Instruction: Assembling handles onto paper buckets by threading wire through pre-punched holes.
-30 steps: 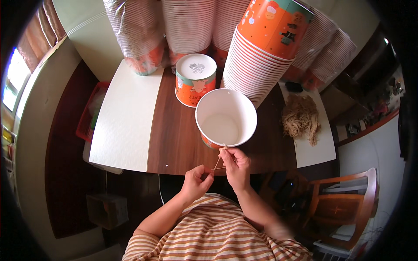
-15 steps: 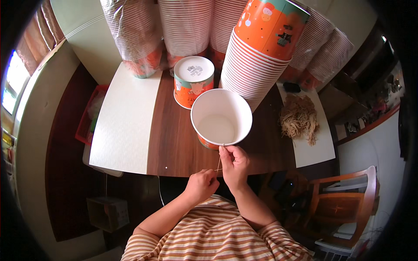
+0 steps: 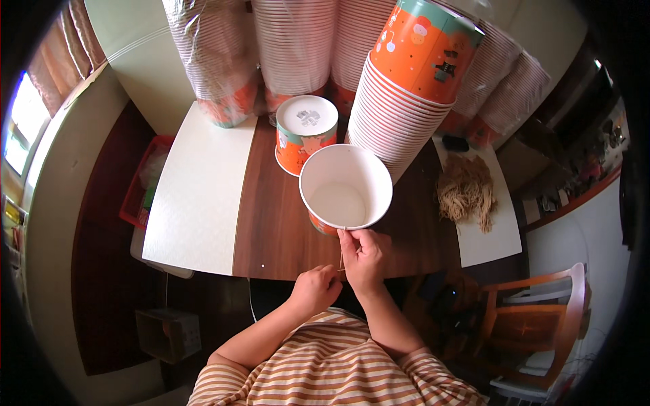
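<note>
An open white-lined paper bucket [image 3: 347,159], orange outside, stands upright near the table's front edge. At its near rim my right hand [image 3: 364,260] is closed in a pinch on a thin tan cord [image 3: 340,261]. Lower and to the left, my left hand [image 3: 316,289] is curled, with the cord running up from it to the right hand. How the cord meets the rim is mostly hidden behind my right fingers. Just behind the bucket sits an upside-down paper bucket [image 3: 307,137] with a white base.
A tall nested stack of paper buckets [image 3: 405,108] leans behind on the right. Several plastic-wrapped stacks [image 3: 296,51] line the back. A heap of tan cords [image 3: 467,193] lies on the table's right white panel, near a small black object [image 3: 455,143]. A wooden chair [image 3: 528,325] stands at right.
The view has shifted slightly, so the table and buckets sit a little lower. Both hands keep nearly the same pose, and less of the cord shows between them.
</note>
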{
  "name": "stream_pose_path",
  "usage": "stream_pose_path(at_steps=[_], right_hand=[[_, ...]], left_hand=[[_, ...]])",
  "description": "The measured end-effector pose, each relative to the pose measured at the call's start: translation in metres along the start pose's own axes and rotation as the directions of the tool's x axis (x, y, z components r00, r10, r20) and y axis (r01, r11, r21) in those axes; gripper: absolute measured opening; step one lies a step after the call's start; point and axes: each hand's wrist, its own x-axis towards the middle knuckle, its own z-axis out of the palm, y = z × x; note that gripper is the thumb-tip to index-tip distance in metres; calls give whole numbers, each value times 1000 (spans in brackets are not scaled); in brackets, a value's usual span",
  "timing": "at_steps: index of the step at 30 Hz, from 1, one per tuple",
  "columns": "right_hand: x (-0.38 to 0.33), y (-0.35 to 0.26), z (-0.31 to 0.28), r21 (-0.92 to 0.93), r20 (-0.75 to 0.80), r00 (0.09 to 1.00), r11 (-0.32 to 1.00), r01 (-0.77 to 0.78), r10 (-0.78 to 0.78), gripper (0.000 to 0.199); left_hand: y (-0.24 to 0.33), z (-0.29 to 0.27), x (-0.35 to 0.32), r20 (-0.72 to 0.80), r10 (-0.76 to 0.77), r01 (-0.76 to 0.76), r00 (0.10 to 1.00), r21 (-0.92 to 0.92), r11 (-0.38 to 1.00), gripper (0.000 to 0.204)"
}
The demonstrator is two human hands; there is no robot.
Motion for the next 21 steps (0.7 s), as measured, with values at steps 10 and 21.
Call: stream_pose_path(at_steps=[10, 21], right_hand=[[30, -34, -44, -99, 268, 960, 989, 108, -78, 43], [65, 26, -108, 113, 546, 829, 991, 73, -123, 32]], left_hand=[[10, -6, -13, 147, 37, 8, 989, -291, 957, 13], [35, -127, -40, 534, -9, 261, 845, -398, 880, 21]])
